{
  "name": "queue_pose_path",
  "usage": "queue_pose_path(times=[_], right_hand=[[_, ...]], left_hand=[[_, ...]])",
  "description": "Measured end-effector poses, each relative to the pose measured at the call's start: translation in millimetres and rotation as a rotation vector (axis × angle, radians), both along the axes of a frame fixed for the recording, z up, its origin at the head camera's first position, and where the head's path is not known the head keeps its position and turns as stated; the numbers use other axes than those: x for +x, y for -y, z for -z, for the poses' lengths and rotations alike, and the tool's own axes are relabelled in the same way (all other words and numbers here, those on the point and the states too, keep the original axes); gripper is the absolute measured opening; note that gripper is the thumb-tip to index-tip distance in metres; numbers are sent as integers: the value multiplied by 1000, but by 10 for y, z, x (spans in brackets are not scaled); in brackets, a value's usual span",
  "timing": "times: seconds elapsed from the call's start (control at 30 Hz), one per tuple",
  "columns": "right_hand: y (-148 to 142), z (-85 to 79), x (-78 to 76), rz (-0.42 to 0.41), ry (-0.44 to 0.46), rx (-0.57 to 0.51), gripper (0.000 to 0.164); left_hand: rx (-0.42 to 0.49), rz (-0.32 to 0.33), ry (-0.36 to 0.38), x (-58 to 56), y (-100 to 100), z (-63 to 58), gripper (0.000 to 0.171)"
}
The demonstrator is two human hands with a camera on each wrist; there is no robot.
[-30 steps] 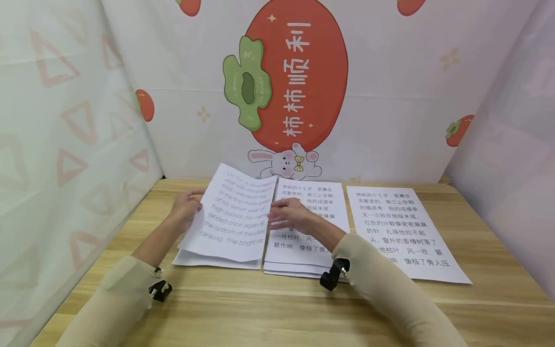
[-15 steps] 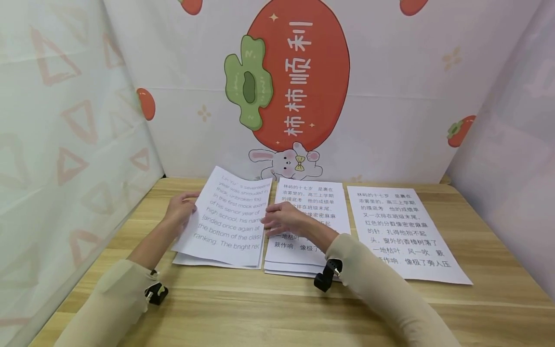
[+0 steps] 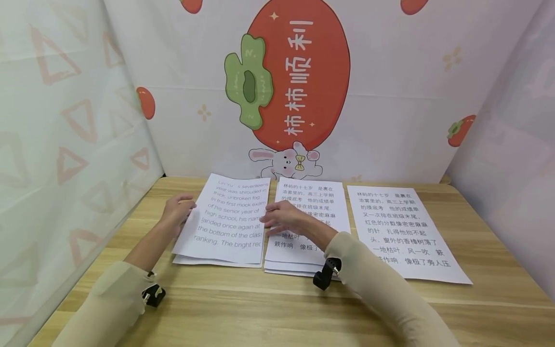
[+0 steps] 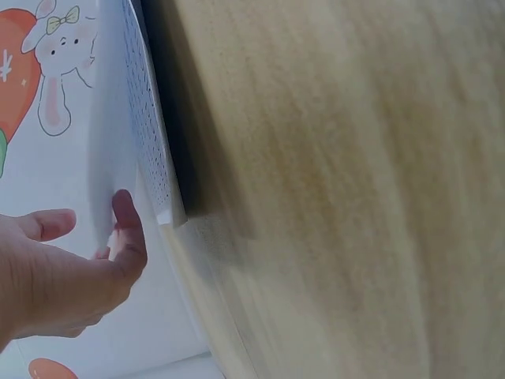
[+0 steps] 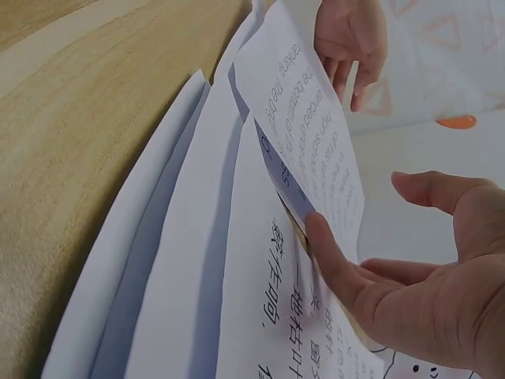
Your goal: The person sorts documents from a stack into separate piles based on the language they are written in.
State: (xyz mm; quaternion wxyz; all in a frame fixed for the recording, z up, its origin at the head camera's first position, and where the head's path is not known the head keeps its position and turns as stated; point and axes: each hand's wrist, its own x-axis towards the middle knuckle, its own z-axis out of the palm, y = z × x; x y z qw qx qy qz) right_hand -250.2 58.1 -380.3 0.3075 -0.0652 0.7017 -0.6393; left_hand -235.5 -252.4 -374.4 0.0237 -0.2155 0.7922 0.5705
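A white sheet printed in English (image 3: pixel 230 219) lies at the left of the table over another sheet (image 3: pixel 186 261) whose near edge peeks out. My left hand (image 3: pixel 177 211) is at its left edge; in the left wrist view the thumb stands apart from the paper and the fingertips are right at the edge. At the opposite edge is my right hand (image 3: pixel 284 217), above the middle stack of Chinese-printed sheets (image 3: pixel 310 193). The right wrist view shows its index fingertip touching the English sheet's edge (image 5: pixel 292 193), thumb raised and nothing gripped.
Apart to the right lies one more Chinese-printed sheet (image 3: pixel 390 221). Everything sits on a wood-grain table (image 3: pixel 243 303). A white cloth backdrop (image 3: pixel 186 130) with a large persimmon print rises behind the table, with cloth walls on both sides.
The English sheet has come down from a raised tilt to lie nearly flat on the left pile. Both hands have shifted slightly left, and the left thumb no longer overlaps the sheet's edge.
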Motion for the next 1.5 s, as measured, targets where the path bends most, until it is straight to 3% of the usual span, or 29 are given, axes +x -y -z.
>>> queue_pose_path(times=[0.3,0.63,0.9,1.13,1.5], right_hand=[[-55,-53,45,-26,-27,16,70],[-119,-84,79,-64,-53,20,67],[-354,-83,145,-150,-155,46,57],[-643,-106,166,-113,-222,101,48],[-1015,-64,112,-104,-292,201,46]], left_hand=[[-28,-13,39,59,42,-41,60],[9,21,14,58,-78,-64,64],[61,123,-49,71,-266,-83,56],[68,243,-62,66,-422,-53,49],[128,396,-74,-39,-718,47,45]])
